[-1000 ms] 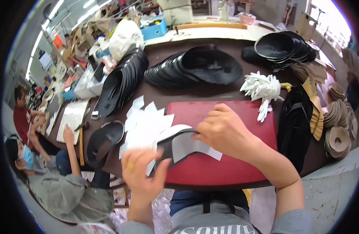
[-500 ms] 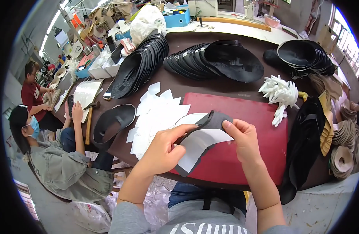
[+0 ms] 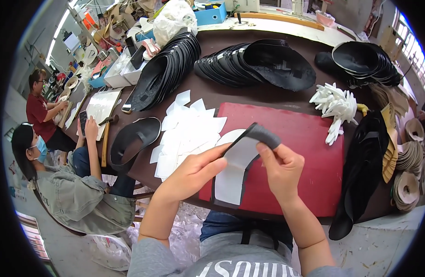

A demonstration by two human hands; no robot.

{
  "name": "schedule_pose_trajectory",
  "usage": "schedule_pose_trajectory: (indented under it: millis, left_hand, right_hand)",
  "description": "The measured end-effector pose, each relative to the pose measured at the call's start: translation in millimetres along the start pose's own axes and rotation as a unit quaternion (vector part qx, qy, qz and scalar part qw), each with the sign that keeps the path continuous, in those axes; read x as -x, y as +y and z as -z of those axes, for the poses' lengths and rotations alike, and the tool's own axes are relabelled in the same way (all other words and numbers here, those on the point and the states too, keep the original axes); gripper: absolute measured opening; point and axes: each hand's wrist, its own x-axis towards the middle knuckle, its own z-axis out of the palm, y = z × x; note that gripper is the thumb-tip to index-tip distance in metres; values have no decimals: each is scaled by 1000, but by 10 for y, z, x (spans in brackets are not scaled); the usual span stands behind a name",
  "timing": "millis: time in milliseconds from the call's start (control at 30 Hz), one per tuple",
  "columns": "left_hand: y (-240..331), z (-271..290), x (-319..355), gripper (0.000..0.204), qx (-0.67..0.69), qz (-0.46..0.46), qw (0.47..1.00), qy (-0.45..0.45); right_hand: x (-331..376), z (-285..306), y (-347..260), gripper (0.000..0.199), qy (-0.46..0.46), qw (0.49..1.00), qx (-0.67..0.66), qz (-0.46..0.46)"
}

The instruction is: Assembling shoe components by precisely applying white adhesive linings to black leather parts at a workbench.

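while both hands work a curved black piece with a white backing over the red mat, the left hand pinches its white face and the right hand grips the folded black edge at twelve o'clock. peeling looks best done slowly, with fingertips close to the fold; loose white sheets lie at ten o'clock.

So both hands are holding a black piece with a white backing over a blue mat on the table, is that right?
Not quite: the head view shows the flat mat is red, not blue. The left hand and right hand do hold the black piece with white backing over it.
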Motion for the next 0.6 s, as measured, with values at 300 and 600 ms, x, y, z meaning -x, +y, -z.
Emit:
schedule_pose_trajectory:
  millis: [300, 600]
  left_hand:
    - [-77, 51, 28, 26, -140, 103, 984, 26]
    - [-5, -55, 182, 30, -376, -261, 873, 166]
  right_hand:
    - [36, -114, 96, 9, 22, 994, -10, 103]
    - [-41, -89, -75, 9, -2, 988, -152, 16]
